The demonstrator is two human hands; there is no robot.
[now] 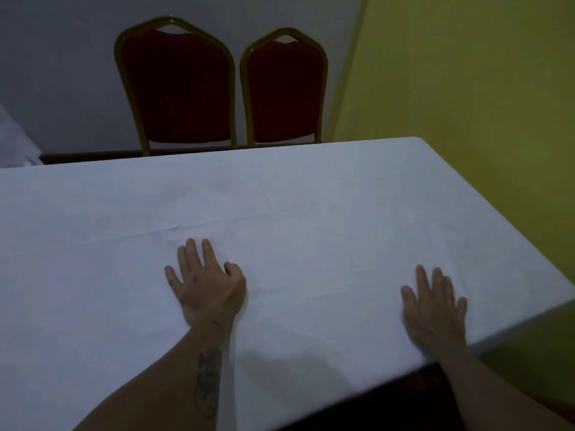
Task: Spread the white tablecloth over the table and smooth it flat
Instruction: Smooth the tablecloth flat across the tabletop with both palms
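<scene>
The white tablecloth [311, 197] lies spread over the table and covers its whole visible top. A long faint crease runs across it just beyond my fingertips. My left hand [205, 281] rests palm down on the cloth near the middle, fingers spread. My right hand [435, 306] lies flat on the cloth close to the near right edge, fingers apart and slightly blurred. Neither hand holds anything. The cloth hangs over the right and near edges.
Two red chairs with gold frames [177, 88] [284, 91] stand side by side behind the table's far edge, against a grey wall. A yellow-green wall [466, 73] runs along the right side. Another white cloth [15, 141] shows at the far left.
</scene>
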